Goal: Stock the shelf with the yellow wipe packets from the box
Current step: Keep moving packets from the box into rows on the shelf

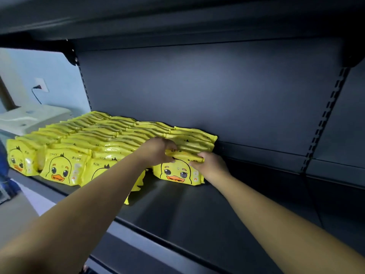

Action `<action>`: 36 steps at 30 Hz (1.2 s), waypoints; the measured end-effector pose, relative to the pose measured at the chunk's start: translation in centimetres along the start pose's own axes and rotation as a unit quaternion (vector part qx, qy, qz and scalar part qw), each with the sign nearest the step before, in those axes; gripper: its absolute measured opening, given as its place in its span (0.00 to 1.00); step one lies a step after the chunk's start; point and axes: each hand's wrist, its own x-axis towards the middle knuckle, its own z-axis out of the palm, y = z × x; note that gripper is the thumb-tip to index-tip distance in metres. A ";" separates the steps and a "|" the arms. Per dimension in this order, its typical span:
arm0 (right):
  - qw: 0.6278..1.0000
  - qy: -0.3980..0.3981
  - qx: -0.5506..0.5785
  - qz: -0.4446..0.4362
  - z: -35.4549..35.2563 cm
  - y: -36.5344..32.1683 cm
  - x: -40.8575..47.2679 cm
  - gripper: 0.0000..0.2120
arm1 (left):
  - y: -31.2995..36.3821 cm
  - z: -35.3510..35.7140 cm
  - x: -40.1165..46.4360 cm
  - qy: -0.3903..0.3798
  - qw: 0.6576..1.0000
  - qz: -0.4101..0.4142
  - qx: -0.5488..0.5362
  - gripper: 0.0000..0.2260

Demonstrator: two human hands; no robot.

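Several rows of yellow wipe packets (65, 143) printed with a duck face stand upright on the dark shelf (197, 210), filling its left half. At the front of the rightmost row stands one yellow packet (177, 172). My left hand (158, 151) grips its top edge from the left, and my right hand (207, 165) grips its top right corner. Both arms reach in from below. The box is out of view.
The shelf's dark back panel (197, 91) rises behind the packets, with slotted uprights (325, 115) at the right and another shelf overhead. Bare shelf lies to the right of the packets. At the left are a pale wall, a socket (41, 86) and a white fixture (29, 117).
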 end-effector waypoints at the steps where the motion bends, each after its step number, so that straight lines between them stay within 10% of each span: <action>1: 1.000 0.002 -0.030 -0.006 0.1 0.0 0.0 0.24 | -0.1 0.1 -0.3 0.018 1.000 -0.005 0.000 0.21; 10: 0.947 0.164 -0.150 -0.233 -1.1 -2.2 -1.8 0.19 | -1.9 -0.2 -4.0 0.213 0.977 -0.011 0.014 0.13; 25: 0.860 -0.183 -0.149 -0.453 10.8 -13.1 -14.7 0.19 | -7.4 0.1 -31.7 0.208 0.932 -0.272 0.121 0.08; 36: 0.873 -0.304 -0.201 -0.324 23.5 -12.8 -26.6 0.14 | -11.6 9.2 -48.0 0.139 0.929 -0.343 -0.002 0.08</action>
